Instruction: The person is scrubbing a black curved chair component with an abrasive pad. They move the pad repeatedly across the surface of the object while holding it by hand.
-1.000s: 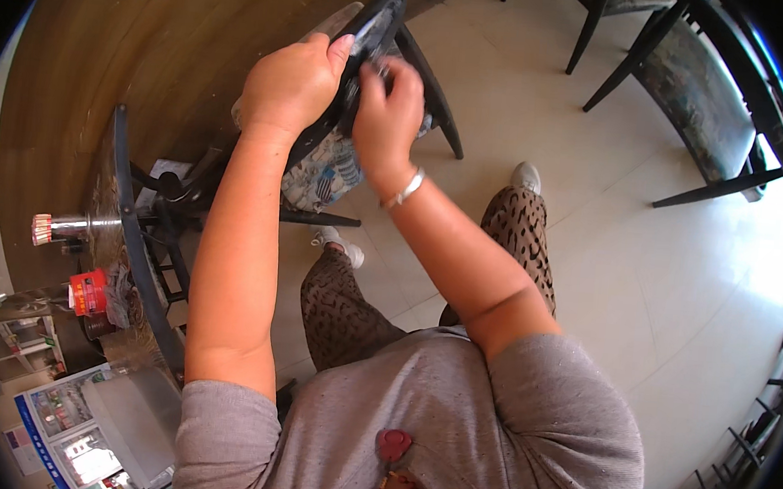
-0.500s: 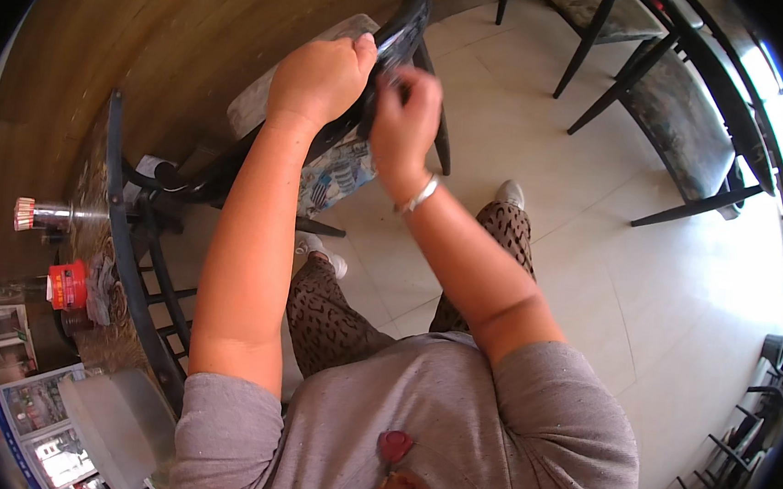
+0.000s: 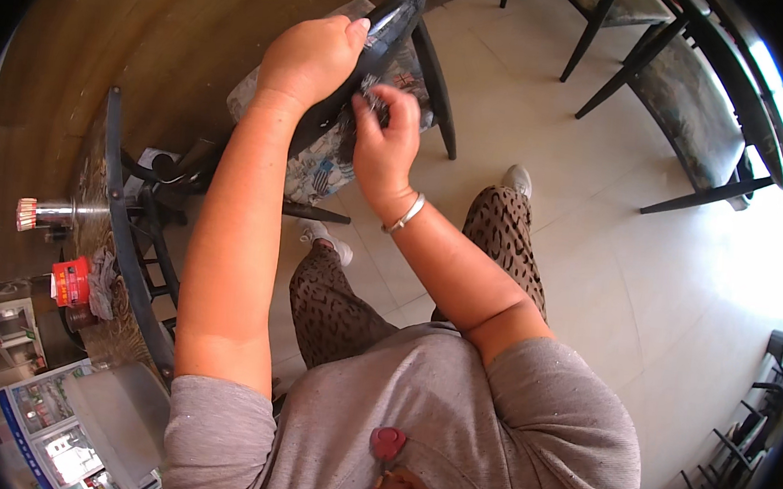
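Observation:
A black chair [image 3: 398, 17] with a patterned fabric seat stands in front of me. My left hand [image 3: 312, 62] is closed round the top rail of its back, thumb along the rail. My right hand [image 3: 387, 141], a silver bangle at its wrist, pinches a crinkly grey steel wool scrubber [image 3: 370, 85] close to the inner side of the chair back. The scrubber lies mostly behind the fingers and is slightly blurred, so whether it touches the rail is hard to see. Below it shows the seat [image 3: 316, 172], printed in blue, grey and white.
Beyond the chair stands a brown wooden surface [image 3: 179, 25]. On the left are a clear toothpick holder [image 3: 40, 215], a red tub [image 3: 71, 282] and a translucent plastic box [image 3: 125, 417]. More black chairs [image 3: 687, 107] stand on the tiled floor [image 3: 586, 223] at the right.
My right hand has moved down and slightly left along the chair back with the scrubber. The left hand keeps its hold on the rail, shifted a little left and up in view.

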A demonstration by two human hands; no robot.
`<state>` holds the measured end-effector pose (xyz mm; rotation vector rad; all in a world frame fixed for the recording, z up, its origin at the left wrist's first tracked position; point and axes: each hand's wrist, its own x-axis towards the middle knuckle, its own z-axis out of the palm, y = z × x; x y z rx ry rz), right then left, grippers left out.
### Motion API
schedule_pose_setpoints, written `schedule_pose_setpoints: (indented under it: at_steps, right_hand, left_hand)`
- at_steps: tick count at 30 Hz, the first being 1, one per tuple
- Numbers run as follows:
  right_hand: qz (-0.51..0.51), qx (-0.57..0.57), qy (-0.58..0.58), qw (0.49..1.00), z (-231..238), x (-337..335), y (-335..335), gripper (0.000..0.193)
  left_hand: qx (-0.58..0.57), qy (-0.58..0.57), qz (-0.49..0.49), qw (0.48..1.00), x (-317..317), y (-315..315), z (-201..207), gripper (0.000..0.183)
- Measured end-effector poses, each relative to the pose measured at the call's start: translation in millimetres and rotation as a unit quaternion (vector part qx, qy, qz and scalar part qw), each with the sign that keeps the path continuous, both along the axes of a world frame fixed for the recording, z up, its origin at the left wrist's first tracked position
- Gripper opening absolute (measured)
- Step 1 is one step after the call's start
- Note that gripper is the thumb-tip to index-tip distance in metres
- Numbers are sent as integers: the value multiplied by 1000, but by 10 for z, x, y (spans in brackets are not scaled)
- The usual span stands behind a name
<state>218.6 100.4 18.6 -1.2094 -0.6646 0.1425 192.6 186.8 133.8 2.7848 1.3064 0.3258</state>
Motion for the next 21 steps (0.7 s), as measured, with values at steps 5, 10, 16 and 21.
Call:
schedule_pose_setpoints:
  at_steps: [5, 10, 16, 21]
  right_hand:
    - [76, 12, -258, 963, 74, -255, -244, 30]
    - [11, -11, -185, 983, 170, 67, -85, 19]
    - [-14, 38, -251, 967, 383, -49, -128, 31]
    - [-41, 14, -257, 965, 345, 230, 0, 21]
  left_hand:
    - [-179, -91, 1, 980, -45, 139, -10, 44]
    - [-299, -143, 9, 944, -90, 233, -4, 40]
    - [-287, -156, 39, 944, -148, 317, -44, 56]
    - [-320, -199, 35, 926, -123, 215, 17, 66]
